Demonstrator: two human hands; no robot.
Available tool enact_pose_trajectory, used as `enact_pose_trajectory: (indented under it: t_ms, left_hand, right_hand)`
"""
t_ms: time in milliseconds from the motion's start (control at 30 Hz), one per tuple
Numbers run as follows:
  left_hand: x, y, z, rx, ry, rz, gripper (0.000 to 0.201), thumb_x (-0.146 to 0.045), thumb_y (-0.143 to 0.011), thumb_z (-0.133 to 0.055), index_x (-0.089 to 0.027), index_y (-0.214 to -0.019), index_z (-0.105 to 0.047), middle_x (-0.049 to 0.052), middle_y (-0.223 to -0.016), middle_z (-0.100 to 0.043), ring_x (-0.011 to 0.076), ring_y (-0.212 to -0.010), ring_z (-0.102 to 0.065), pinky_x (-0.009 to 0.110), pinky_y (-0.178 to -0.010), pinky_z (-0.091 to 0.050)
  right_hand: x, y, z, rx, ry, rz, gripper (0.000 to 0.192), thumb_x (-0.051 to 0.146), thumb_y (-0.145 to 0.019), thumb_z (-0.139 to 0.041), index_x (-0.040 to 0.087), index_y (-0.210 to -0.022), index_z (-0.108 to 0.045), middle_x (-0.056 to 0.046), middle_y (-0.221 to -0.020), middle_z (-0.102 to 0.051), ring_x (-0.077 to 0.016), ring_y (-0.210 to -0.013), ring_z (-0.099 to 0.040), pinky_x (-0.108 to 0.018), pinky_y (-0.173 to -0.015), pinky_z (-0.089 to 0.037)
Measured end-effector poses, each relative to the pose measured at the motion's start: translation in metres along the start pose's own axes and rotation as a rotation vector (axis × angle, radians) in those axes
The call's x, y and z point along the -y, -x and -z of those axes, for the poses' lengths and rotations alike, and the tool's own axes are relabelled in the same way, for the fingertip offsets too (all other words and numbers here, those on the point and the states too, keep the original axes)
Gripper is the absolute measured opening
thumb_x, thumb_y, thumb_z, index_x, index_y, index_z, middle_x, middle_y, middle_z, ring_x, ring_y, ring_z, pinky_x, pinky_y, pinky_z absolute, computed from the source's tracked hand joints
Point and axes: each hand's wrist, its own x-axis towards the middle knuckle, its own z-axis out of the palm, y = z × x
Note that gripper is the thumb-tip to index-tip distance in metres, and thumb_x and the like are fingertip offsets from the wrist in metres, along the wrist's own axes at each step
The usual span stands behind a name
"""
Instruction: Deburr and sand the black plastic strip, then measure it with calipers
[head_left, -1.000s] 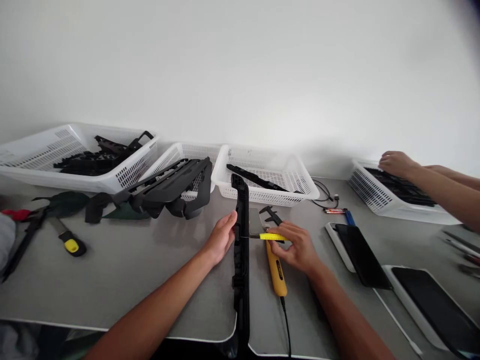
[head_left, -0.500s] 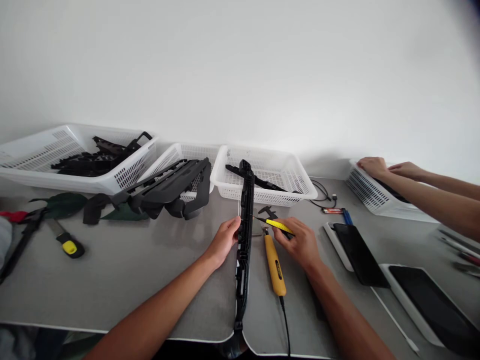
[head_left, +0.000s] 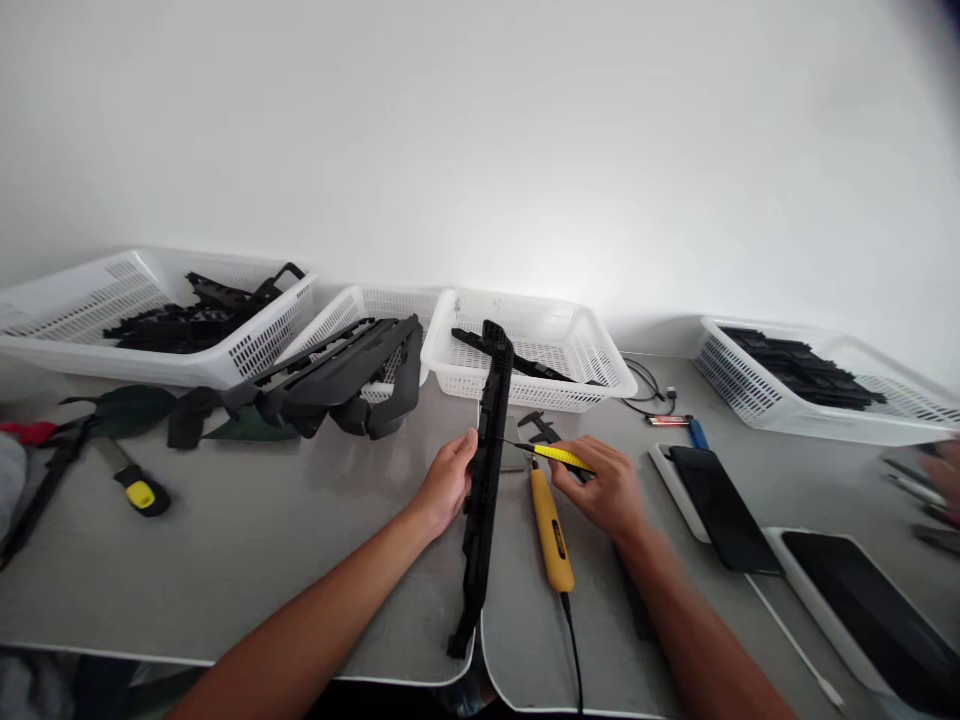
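Observation:
My left hand is closed around the left edge of a long black plastic trim piece, which stands lengthwise before me with a bent far end. In my right hand is a yellow-and-black craft knife, pinched like a pen. Its thin tip points left and reaches the right edge of the trim piece; whether it touches I cannot tell. Just below the knife lies a yellow corded hand tool. A dark caliper rests behind the knife.
White baskets with black parts stand along the wall: a left basket, a middle basket and a right basket. Grey trim parts overhang another basket. Phones lie at right. A yellow-black handled tool lies left. Another person's hand blurs at right.
The trim piece has turned in my left hand, its near end swinging left and showing another face. The other person's hands have left the right basket; one is now at the right edge.

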Motion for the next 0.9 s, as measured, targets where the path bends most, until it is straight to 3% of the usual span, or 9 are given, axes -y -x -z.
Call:
enact_pose_trajectory:
  t_ms: [267,500,667,900]
  left_hand:
    - [0.006,-0.006,0.004,-0.01,-0.024,-0.022,0.068,-0.078,-0.056,-0.092,-0.016,-0.074,-0.071,0.001,-0.073,-0.067,0.0146,-0.069,-0.059,0.025,-0.063,-0.05]
    - [0.006,-0.007,0.007,0.0,-0.006,-0.033,0.067,-0.078,-0.059,-0.091,-0.016,-0.079,-0.075,0.0,-0.069,-0.065,0.0134,-0.065,-0.057,0.024,-0.056,-0.043]
    - [0.009,-0.011,0.009,0.016,-0.002,-0.057,0.064,-0.076,-0.061,-0.091,-0.017,-0.077,-0.074,0.001,-0.075,-0.067,0.0147,-0.072,-0.06,0.026,-0.069,-0.051]
    - [0.006,-0.007,0.01,0.038,-0.065,0.021,0.067,-0.076,-0.063,-0.09,-0.015,-0.088,-0.078,0.001,-0.073,-0.065,0.0126,-0.065,-0.053,0.024,-0.058,-0.041]
  right_hand:
    - [0.003,0.0,-0.001,-0.017,0.003,0.005,0.013,0.021,-0.095,-0.064,0.023,-0.098,-0.077,0.0,-0.081,-0.075,-0.0155,-0.073,-0.069,-0.028,-0.07,-0.05]
    - [0.001,0.002,0.001,0.016,-0.036,0.014,0.012,0.02,-0.094,-0.064,0.022,-0.097,-0.076,0.0,-0.082,-0.074,-0.015,-0.073,-0.069,-0.027,-0.071,-0.051]
    - [0.002,0.001,-0.002,0.032,-0.03,0.019,0.013,0.021,-0.098,-0.064,0.022,-0.103,-0.076,-0.001,-0.084,-0.075,-0.0161,-0.075,-0.069,-0.028,-0.072,-0.051]
    - [-0.002,0.001,-0.004,0.002,-0.014,-0.056,0.012,0.025,-0.1,-0.065,0.023,-0.103,-0.076,-0.003,-0.092,-0.078,-0.018,-0.082,-0.072,-0.028,-0.075,-0.052]
